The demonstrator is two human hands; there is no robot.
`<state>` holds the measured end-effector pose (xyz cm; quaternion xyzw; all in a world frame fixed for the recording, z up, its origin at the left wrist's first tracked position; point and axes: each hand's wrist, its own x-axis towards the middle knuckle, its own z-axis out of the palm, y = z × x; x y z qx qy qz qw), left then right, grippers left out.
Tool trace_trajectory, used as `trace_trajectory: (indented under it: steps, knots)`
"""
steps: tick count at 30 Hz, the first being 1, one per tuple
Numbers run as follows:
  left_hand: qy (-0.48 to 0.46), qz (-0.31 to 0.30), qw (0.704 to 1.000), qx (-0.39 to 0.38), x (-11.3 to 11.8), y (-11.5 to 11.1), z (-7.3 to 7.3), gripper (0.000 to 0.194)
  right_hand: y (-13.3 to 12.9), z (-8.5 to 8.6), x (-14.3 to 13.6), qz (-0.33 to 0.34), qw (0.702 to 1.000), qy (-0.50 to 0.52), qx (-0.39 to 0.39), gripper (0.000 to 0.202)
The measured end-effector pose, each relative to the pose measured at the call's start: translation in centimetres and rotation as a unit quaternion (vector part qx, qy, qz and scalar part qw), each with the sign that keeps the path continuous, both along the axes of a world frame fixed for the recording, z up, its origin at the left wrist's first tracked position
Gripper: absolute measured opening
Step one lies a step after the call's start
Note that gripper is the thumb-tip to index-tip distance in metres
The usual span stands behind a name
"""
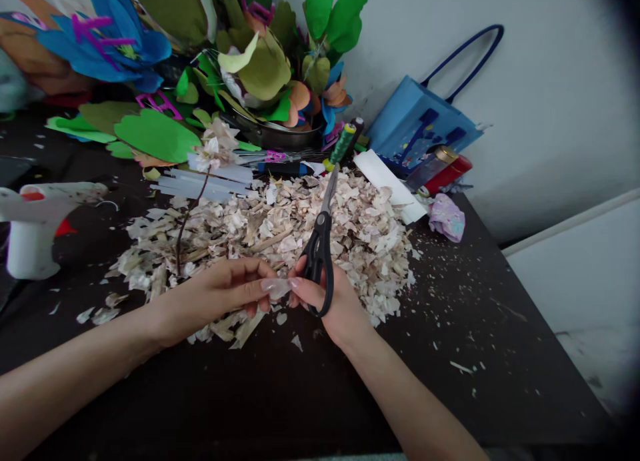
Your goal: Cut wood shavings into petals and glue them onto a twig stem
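Two bare hands meet at the near edge of a heap of pale, dry scraps [280, 214] on a dark table [300, 387]. The left hand [240, 289] pinches one side of a small whitish piece [277, 287] between thumb and fingers; the right hand [320, 297] pinches its other side. A pair of black-handled scissors [319, 247] hangs on the right hand, blades pointing away from the person, over the heap.

To the left of the heap lies a white glue gun [37, 224]. A thin brown stem [191, 224] with a pale flower [217, 146] on top rises from the heap's left part. Behind it are translucent sticks [205, 183] and a round metal pan [275, 135], with green, olive, blue and peach fabric flowers [265, 67] piled in and around it. Green thread [343, 144] stands behind the heap. Farther right are a white strip [390, 186], a tilted blue bag [420, 124] against the wall, and a crumpled pinkish cloth [447, 217].
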<state>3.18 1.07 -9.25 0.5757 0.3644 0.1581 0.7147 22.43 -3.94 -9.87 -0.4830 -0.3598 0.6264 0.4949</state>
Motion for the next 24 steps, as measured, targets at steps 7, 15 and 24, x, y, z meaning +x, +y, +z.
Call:
trace_trajectory:
  steps: [7,15,24]
  knots:
    - [-0.02,-0.005,1.0,0.0,0.0,0.0,-1.0,0.027,-0.1,0.0,-0.3,0.004,1.0,0.011,-0.021,0.039]
    - [-0.026,0.027,0.999,-0.024,0.2,-0.1,-0.6,0.017,-0.2,-0.1,-0.3,0.015,1.0,0.006,-0.016,0.038]
    - [-0.076,-0.018,0.995,-0.064,0.0,0.1,-2.0,0.021,-0.2,-0.5,-0.3,-0.002,1.0,0.009,-0.014,0.037]
